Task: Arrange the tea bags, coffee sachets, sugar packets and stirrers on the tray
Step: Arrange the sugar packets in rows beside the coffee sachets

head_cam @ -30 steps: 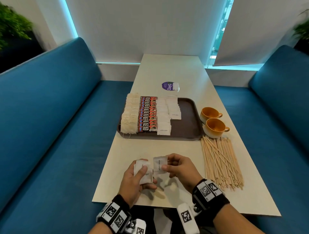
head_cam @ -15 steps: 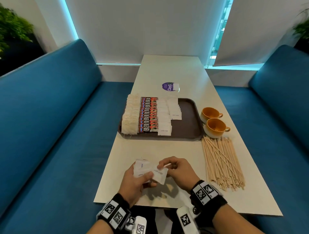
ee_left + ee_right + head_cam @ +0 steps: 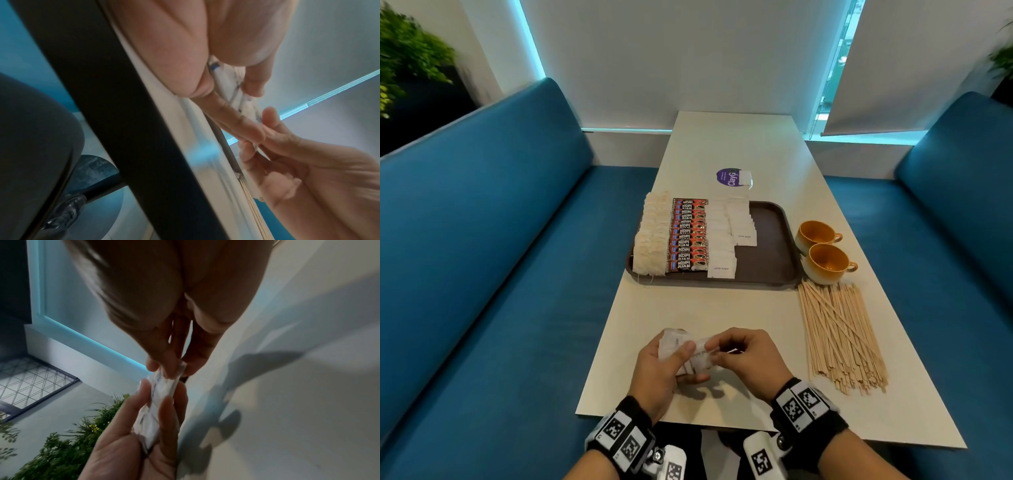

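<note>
We hold a small stack of white sugar packets [image 3: 690, 353] between both hands. Our left hand [image 3: 661, 370] grips the stack; our right hand [image 3: 748, 356], just beside it, pinches the front packet's edge. They look light, thin and crushable, best pinched by the edges. Half a second ago that packet angled outward; now it lies closer against the stack.

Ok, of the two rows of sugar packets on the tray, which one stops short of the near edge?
The right-hand sugar row, beside the tray's bare part. Its front packet ends about midway down, while the row next to the coffee sachets runs nearly to the near rim.
</note>
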Tool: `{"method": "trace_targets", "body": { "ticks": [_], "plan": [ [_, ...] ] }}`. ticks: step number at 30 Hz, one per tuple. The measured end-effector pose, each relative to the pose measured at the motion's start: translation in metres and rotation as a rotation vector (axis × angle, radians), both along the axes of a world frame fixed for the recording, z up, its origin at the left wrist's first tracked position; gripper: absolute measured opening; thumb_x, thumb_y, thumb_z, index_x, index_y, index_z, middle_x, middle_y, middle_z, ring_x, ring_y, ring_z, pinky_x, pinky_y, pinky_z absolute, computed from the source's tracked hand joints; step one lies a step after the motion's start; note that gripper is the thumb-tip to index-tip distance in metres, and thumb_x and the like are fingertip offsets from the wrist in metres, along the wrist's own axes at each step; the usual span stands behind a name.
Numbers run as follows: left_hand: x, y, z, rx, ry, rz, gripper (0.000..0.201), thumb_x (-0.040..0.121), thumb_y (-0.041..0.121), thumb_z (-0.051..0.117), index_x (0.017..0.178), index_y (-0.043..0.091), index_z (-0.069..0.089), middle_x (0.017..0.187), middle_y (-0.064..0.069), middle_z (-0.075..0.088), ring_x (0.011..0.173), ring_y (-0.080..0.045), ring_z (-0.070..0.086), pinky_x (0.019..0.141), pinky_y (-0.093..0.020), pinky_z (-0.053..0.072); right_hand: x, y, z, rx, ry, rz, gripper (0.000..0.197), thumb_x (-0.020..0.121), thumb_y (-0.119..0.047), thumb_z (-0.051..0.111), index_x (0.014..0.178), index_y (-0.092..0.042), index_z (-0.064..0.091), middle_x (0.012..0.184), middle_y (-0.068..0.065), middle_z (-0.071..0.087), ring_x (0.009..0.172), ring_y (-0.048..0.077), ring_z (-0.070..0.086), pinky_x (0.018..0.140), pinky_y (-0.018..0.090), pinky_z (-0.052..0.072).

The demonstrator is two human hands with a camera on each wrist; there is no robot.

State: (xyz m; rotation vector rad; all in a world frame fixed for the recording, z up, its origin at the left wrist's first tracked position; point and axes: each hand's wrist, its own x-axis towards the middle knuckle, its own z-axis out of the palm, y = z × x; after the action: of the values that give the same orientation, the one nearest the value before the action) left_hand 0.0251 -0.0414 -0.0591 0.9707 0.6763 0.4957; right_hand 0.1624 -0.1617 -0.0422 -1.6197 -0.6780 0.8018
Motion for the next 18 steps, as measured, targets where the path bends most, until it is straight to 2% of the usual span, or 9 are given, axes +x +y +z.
{"method": "trace_targets", "body": {
  "ticks": [2,4,7,9,11,13,15,18],
  "plan": [
    [0.000,0.001,0.002,0.011,0.037,-0.003,0.022,0.087,0.018,0.072,0.103,0.004,0.068,0.098,-0.026,0.073,0.084,-0.046,0.073,0.058,-0.043,0.063,0.000,-0.002,0.002,-0.013,0.035,0.003,0.020,0.078,0.007,0.080,0.090,-0.009,0.081,0.085,0.010,0.078,0.078,0.014,0.072,0.078,0.026,0.059],
    [0.001,0.001,0.002,0.003,0.047,0.003,0.026,0.091,0.019,0.068,0.108,-0.001,0.065,0.096,-0.025,0.074,0.083,-0.045,0.073,0.055,-0.042,0.063,0.001,-0.003,0.002,-0.016,0.075,0.006,0.026,0.077,0.008,0.081,0.096,-0.009,0.082,0.084,0.008,0.078,0.076,0.013,0.071,0.077,0.024,0.058],
    [0.003,0.001,0.000,-0.022,0.037,0.018,0.023,0.100,0.017,0.059,0.114,-0.001,0.062,0.099,-0.024,0.075,0.087,-0.045,0.073,0.054,-0.040,0.063,0.002,-0.001,0.003,-0.008,0.109,-0.014,0.032,0.077,0.010,0.080,0.102,-0.009,0.080,0.084,0.002,0.078,0.072,0.011,0.070,0.072,0.022,0.057],
    [0.002,0.002,0.000,-0.070,0.006,0.034,0.023,0.102,0.017,0.055,0.117,0.000,0.060,0.105,-0.025,0.074,0.093,-0.046,0.073,0.058,-0.040,0.064,0.003,0.000,0.004,-0.004,0.116,-0.040,0.033,0.077,0.011,0.079,0.104,-0.010,0.080,0.085,0.002,0.078,0.072,0.013,0.070,0.072,0.024,0.058],
    [-0.001,0.006,-0.002,-0.119,-0.049,0.021,0.023,0.101,0.009,0.053,0.122,0.001,0.058,0.114,-0.025,0.072,0.102,-0.045,0.071,0.065,-0.040,0.064,0.006,0.000,0.005,-0.005,0.162,-0.077,0.033,0.078,0.012,0.077,0.104,-0.008,0.079,0.089,0.012,0.078,0.075,0.021,0.071,0.075,0.031,0.062],
    [-0.003,0.009,-0.006,-0.143,-0.100,-0.009,0.030,0.098,-0.008,0.047,0.125,0.001,0.056,0.118,-0.025,0.070,0.106,-0.045,0.069,0.070,-0.039,0.064,0.012,0.001,0.004,-0.004,0.208,-0.118,0.032,0.078,0.015,0.077,0.102,-0.005,0.079,0.091,0.016,0.076,0.077,0.026,0.072,0.078,0.036,0.064],
    [-0.003,0.011,-0.011,-0.131,-0.108,-0.033,0.039,0.093,-0.018,0.039,0.125,-0.002,0.054,0.115,-0.028,0.070,0.104,-0.049,0.069,0.072,-0.040,0.064,0.023,0.001,0.006,-0.007,0.200,-0.153,0.029,0.077,0.013,0.078,0.099,-0.005,0.080,0.092,0.014,0.076,0.079,0.024,0.075,0.077,0.034,0.063],
    [0.000,0.012,-0.017,-0.068,-0.069,-0.029,0.040,0.094,-0.021,0.035,0.126,-0.004,0.052,0.109,-0.034,0.067,0.100,-0.054,0.067,0.078,-0.045,0.063,0.050,0.003,0.022,-0.032,0.111,-0.194,0.025,0.080,0.005,0.079,0.101,-0.010,0.080,0.095,0.011,0.077,0.077,0.015,0.076,0.071,0.021,0.059]
  ]
}}
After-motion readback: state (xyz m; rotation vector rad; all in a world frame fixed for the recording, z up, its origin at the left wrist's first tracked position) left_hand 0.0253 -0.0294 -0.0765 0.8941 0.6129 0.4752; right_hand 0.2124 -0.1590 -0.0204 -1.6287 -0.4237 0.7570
